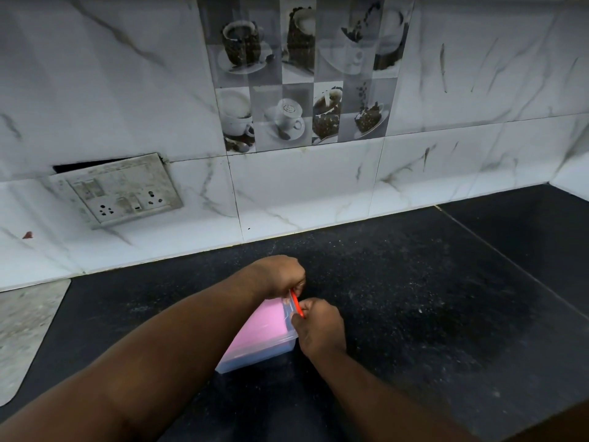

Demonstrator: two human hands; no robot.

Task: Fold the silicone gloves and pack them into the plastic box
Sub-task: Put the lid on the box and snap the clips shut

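A clear plastic box lies on the black counter with its lid on. Pink silicone gloves show through the lid, folded flat inside. A red clip runs along the box's far right end. My left hand reaches over the box and pinches the far part of that clip. My right hand grips the near part of the same clip and the box's right corner. My left forearm hides the box's left side.
A marble-tiled wall rises just behind the counter, with a socket plate at the left. A grey stone slab borders the counter on the left. A seam crosses the counter on the right.
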